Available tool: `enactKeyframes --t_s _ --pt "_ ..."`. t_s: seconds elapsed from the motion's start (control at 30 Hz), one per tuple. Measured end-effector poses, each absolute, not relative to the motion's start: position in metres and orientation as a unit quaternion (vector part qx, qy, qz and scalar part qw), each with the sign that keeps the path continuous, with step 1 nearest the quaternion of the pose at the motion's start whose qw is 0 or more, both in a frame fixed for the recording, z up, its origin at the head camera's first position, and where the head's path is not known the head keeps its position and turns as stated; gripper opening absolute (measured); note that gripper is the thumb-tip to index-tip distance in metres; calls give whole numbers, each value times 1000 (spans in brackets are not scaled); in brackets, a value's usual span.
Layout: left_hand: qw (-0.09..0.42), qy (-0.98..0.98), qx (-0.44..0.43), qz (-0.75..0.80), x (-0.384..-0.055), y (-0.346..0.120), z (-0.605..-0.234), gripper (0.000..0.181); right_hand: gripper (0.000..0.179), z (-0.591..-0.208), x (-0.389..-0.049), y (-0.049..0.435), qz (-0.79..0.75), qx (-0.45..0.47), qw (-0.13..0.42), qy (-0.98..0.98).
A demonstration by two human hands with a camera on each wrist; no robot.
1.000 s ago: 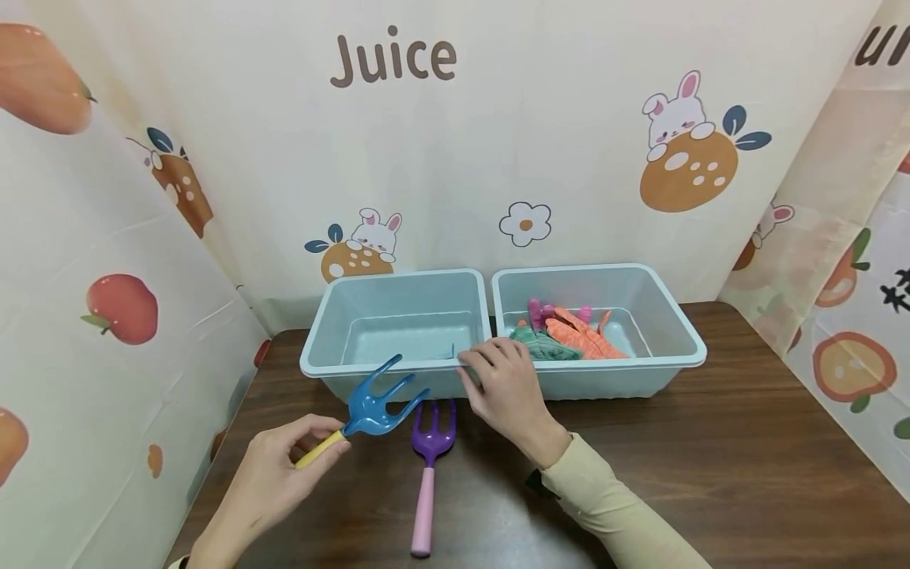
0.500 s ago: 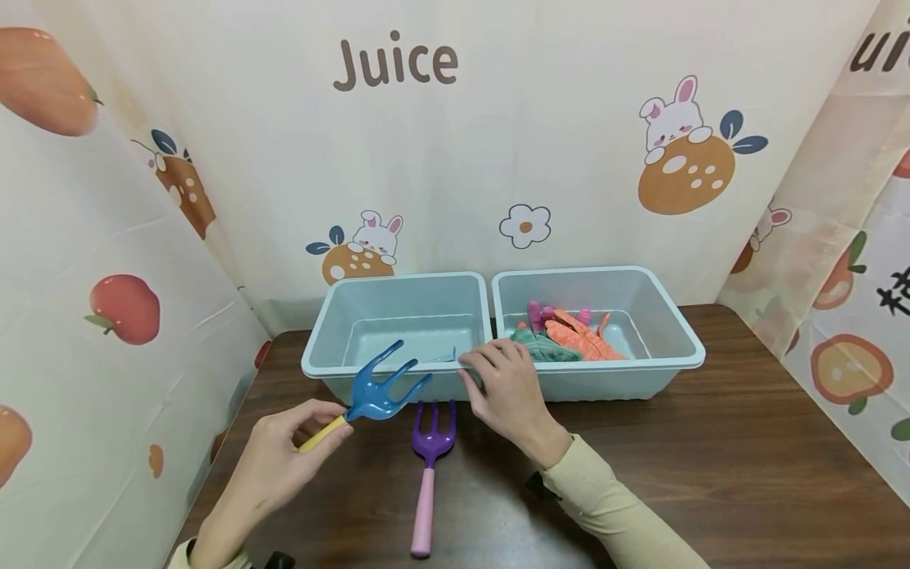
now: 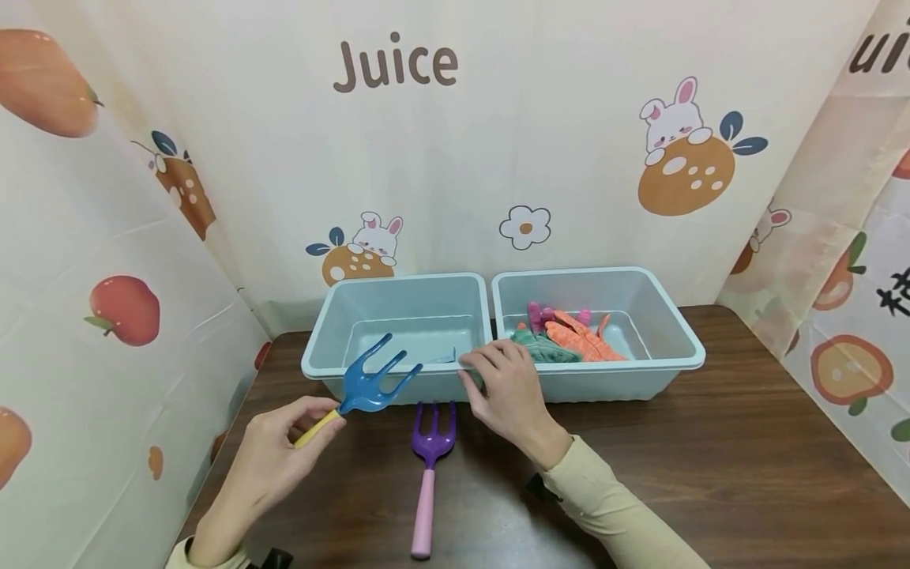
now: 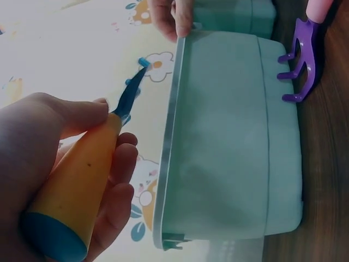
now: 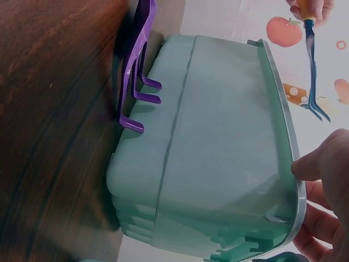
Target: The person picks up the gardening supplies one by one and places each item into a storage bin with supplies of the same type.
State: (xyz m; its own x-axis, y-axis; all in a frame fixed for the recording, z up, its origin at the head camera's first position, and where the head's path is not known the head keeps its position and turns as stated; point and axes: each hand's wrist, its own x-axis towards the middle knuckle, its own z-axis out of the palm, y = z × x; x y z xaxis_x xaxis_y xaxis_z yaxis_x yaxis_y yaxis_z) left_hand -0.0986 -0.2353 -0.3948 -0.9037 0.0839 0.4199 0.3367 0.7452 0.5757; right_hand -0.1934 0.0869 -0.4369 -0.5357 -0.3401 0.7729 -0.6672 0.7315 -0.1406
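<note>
Head view has the left hand [image 3: 280, 449] raising a blue fork [image 3: 364, 387] near the front rim of the left bin [image 3: 423, 316], a purple fork [image 3: 432, 445] lying on the table [image 3: 640, 466]. Left wrist view shows thumb and fingers curled round the yellow handle. Right wrist view shows the right hand [image 5: 335, 168] pinching the bin's rim near a corner.
</note>
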Motion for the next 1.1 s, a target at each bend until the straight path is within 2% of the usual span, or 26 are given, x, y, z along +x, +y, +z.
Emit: enactKeyframes --t_s 0.87,1.1 --pt "235 -905 -147 -322 -130 -234 -379 25 13 -438 -194 87 228 296 379 -846" --pt "222 -909 -139 -324 -133 -234 -377 22 13 -438 -193 88 227 295 375 -849"
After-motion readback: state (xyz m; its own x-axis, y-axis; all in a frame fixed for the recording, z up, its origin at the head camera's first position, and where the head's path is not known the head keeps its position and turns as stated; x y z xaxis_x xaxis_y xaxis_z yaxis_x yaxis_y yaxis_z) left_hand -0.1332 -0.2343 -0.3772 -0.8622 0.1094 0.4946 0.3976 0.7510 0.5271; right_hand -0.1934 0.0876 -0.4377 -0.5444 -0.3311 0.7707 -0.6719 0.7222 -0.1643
